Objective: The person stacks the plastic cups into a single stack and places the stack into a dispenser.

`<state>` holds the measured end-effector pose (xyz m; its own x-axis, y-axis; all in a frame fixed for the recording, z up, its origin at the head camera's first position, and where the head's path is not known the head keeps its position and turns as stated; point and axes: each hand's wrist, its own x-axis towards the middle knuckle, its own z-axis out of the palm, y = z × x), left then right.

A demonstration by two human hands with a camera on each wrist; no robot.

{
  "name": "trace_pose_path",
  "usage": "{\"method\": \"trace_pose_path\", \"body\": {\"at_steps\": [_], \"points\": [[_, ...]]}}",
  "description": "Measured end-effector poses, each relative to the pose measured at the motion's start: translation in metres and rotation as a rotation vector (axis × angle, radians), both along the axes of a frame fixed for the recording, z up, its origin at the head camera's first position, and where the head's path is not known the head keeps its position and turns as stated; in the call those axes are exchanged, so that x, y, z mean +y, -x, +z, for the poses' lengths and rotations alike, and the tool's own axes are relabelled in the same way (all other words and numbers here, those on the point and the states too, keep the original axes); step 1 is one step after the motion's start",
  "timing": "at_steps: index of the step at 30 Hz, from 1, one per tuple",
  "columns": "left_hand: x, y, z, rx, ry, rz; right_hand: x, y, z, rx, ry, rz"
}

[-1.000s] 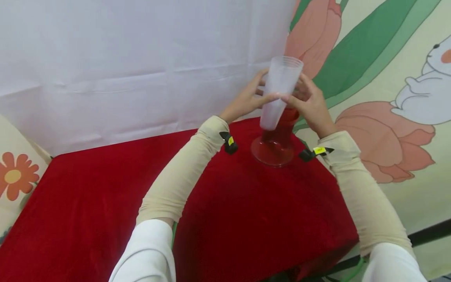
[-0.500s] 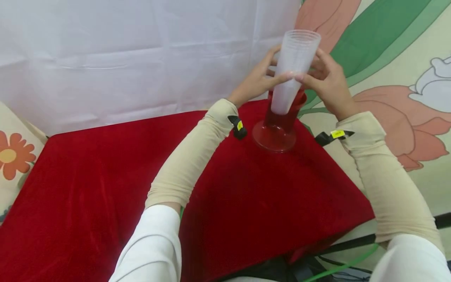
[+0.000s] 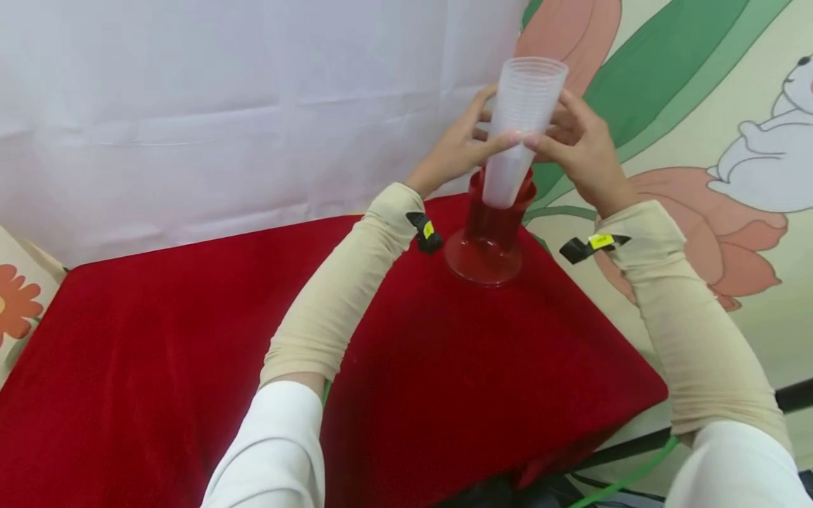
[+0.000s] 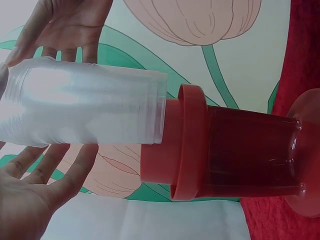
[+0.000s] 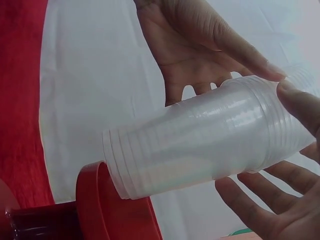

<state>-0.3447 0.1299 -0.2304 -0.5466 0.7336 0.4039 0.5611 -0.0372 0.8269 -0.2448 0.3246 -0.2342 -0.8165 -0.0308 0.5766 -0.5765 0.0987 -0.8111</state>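
A tall stack of nested clear plastic cups (image 3: 527,106) is held between both hands, tilted slightly, its narrow end down. My left hand (image 3: 454,152) grips it from the left and my right hand (image 3: 587,152) from the right, thumbs almost meeting on the near side. Below stands a red cylindrical container (image 3: 492,229) with a wide round base. In the left wrist view the stack's lower end overlaps the red upper section (image 4: 162,150) of the container. From the right wrist, the stack's bottom (image 5: 120,165) appears right at the red rim (image 5: 92,200).
Red cloth (image 3: 356,395) covers the table, whose right edge runs close to the container. Behind hangs a white curtain (image 3: 190,106); a wall with painted flowers (image 3: 686,233) rises at the right. A green cable (image 3: 629,480) and dark bars lie below the table's right side.
Both hands have raised the cup stack from in front of the container's upper part, so its lower end is now up at the opening. The head view has shifted a little. Both hands keep their grip.
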Motion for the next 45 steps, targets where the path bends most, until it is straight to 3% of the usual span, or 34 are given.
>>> {"method": "trace_pose_path", "body": {"at_steps": [11,22,31,45], "points": [[0.003,0.002,0.006,-0.035,-0.016,-0.011,0.002,0.002,0.003,-0.003,0.001,-0.034],[0.005,0.007,0.015,0.007,-0.017,-0.014,0.002,0.008,0.011,0.018,-0.011,-0.032],[0.008,0.013,0.014,0.004,-0.012,-0.014,0.006,0.014,0.01,0.015,-0.032,-0.058],[0.002,0.031,0.005,0.002,-0.021,0.024,0.0,0.039,0.003,0.031,-0.025,-0.031]]}}
